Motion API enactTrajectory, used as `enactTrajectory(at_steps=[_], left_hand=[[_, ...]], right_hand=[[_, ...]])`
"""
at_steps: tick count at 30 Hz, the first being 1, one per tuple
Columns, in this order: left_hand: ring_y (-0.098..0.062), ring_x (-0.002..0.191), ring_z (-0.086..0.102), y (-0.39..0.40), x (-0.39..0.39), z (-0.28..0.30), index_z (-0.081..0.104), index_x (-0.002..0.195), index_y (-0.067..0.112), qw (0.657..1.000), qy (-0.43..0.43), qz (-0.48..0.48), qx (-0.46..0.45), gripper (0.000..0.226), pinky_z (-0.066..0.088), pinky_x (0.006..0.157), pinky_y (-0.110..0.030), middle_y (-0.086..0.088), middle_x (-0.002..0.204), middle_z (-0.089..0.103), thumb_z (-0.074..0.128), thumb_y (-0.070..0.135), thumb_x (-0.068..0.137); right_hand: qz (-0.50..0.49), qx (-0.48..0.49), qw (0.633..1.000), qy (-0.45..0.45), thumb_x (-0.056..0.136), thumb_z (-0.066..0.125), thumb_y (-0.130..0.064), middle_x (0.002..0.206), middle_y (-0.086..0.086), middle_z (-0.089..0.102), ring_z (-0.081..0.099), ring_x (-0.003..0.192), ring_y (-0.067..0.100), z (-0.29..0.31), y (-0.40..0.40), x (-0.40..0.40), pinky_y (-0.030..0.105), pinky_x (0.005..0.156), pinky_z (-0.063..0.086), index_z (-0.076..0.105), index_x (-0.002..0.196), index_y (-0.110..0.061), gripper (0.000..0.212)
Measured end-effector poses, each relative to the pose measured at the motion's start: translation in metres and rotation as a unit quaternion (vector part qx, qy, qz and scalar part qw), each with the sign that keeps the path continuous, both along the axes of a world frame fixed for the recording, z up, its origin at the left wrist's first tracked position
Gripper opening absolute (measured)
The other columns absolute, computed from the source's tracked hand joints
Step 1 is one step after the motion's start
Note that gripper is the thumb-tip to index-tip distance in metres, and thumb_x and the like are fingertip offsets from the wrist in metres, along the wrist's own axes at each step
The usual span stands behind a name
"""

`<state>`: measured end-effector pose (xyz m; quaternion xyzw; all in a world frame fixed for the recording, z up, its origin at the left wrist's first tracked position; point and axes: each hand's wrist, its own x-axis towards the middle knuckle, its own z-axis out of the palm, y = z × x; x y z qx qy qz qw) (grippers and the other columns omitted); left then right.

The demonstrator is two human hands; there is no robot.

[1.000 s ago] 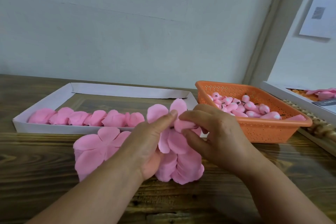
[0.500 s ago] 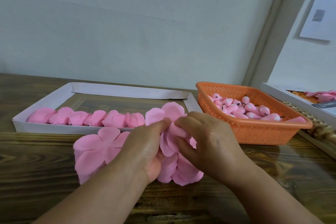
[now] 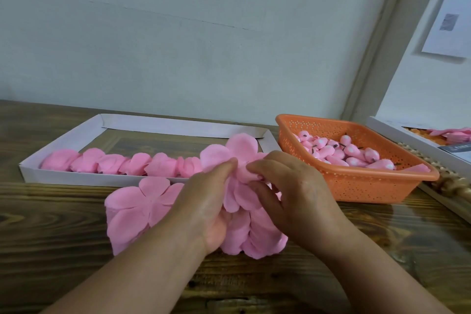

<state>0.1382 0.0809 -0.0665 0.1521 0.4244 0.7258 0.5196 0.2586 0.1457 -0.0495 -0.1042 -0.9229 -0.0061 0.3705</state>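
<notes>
From the head view, the left hand (image 3: 204, 201) and the right hand (image 3: 293, 194) met fingertip to fingertip just above the table, both pinching the middle of a thin pink fabric petal piece (image 3: 239, 148) whose rounded lobes fanned up beyond the fingers. It looked featherlight, limp and easily creased, so the centre seemed a safer place to hold it than the floppy lobes. Beneath both palms lay stacks of flat pink petal cut-outs (image 3: 132, 209) on the dark grained wooden table (image 3: 51, 224). Beyond the left hand sat a shallow white cardboard tray (image 3: 76, 178) holding a row of soft pink finished blooms (image 3: 158, 164). Beyond the right hand stood a stiff perforated orange plastic basket (image 3: 369, 186) of smooth pink buds (image 3: 351, 153).
</notes>
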Motion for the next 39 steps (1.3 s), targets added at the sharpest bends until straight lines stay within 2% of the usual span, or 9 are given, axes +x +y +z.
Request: enactTrajectory(at_steps=[4,11,14,18,22,27,30,35,39], left_hand=[[-0.023,0.069,0.068,0.003,-0.003,0.001,0.067,0.096,0.003,1.000,-0.004,0.006,-0.022,0.012,0.054,0.073,-0.037,-0.013,0.074,0.070,0.060,0.012,0.090],[-0.022,0.061,0.066,0.004,-0.004,-0.004,0.065,0.085,0.001,0.997,0.042,0.030,-0.054,0.009,0.055,0.067,-0.036,-0.012,0.066,0.067,0.061,0.008,0.088],[-0.021,0.066,0.063,0.004,-0.004,-0.002,0.064,0.095,-0.001,0.999,0.008,0.015,-0.045,0.014,0.053,0.064,-0.033,-0.013,0.071,0.061,0.059,0.009,0.087],[-0.025,0.081,0.060,0.004,-0.008,0.000,0.062,0.113,-0.001,0.999,-0.031,-0.012,-0.035,0.029,0.050,0.069,-0.034,-0.017,0.090,0.059,0.060,0.014,0.089],[-0.026,0.082,0.065,0.003,-0.005,0.000,0.063,0.111,-0.004,0.999,-0.014,0.018,-0.047,0.027,0.054,0.073,-0.036,-0.020,0.094,0.065,0.062,0.012,0.089],[-0.033,0.090,0.067,0.002,0.004,-0.003,0.065,0.103,-0.005,0.997,0.032,0.048,-0.047,0.021,0.051,0.090,-0.047,-0.030,0.097,0.067,0.059,0.011,0.091],[-0.028,0.079,0.068,0.002,0.007,-0.003,0.070,0.085,0.001,0.995,0.067,0.054,-0.044,0.012,0.055,0.081,-0.043,-0.019,0.080,0.068,0.062,0.010,0.088],[-0.021,0.076,0.069,0.000,0.005,0.000,0.071,0.089,0.001,0.999,0.048,0.009,-0.007,0.011,0.056,0.075,-0.039,-0.014,0.084,0.071,0.063,0.008,0.087],[-0.019,0.071,0.069,0.000,0.002,0.002,0.070,0.095,0.001,0.999,0.032,0.009,0.003,0.011,0.054,0.075,-0.038,-0.011,0.081,0.071,0.064,0.009,0.089]], right_hand=[[0.009,0.013,0.999,-0.034,0.081,0.063,-0.002,0.072,0.011,0.059,0.056,0.060,0.029,-0.001,-0.002,0.000,0.042,0.047,0.047,0.068,0.085,0.000,0.007],[-0.005,0.089,0.993,-0.079,0.079,0.053,-0.005,0.066,0.007,0.053,0.042,0.055,0.019,0.000,-0.004,0.000,0.031,0.044,0.038,0.066,0.076,-0.004,0.012],[-0.006,0.124,0.987,-0.099,0.074,0.049,-0.008,0.066,0.004,0.048,0.027,0.062,0.014,0.000,-0.008,-0.001,0.026,0.051,0.024,0.062,0.075,-0.007,0.012],[-0.005,0.130,0.985,-0.113,0.073,0.052,-0.008,0.067,0.003,0.047,0.025,0.064,0.013,0.002,-0.009,0.000,0.025,0.053,0.022,0.061,0.073,-0.009,0.008],[-0.005,0.130,0.985,-0.111,0.074,0.051,-0.010,0.067,0.002,0.048,0.025,0.066,0.012,0.001,-0.009,-0.001,0.023,0.055,0.023,0.062,0.074,-0.009,0.011],[-0.026,0.074,0.993,-0.092,0.066,0.059,0.000,0.066,0.008,0.055,0.047,0.056,0.024,-0.001,-0.007,-0.002,0.030,0.042,0.037,0.067,0.075,-0.003,0.012],[-0.006,-0.025,0.996,-0.086,0.080,0.055,-0.004,0.074,0.008,0.059,0.054,0.066,0.026,0.000,-0.003,-0.002,0.041,0.054,0.045,0.068,0.086,-0.003,0.014],[0.003,-0.155,0.988,0.017,0.077,0.072,-0.009,0.072,-0.010,0.053,0.046,0.067,0.007,0.000,0.007,0.004,0.021,0.059,0.040,0.061,0.087,-0.013,0.016],[-0.003,-0.140,0.987,0.075,0.069,0.074,-0.022,0.100,-0.009,0.054,0.048,0.094,0.002,0.001,0.013,0.002,0.009,0.083,0.037,0.057,0.101,-0.014,0.037]])
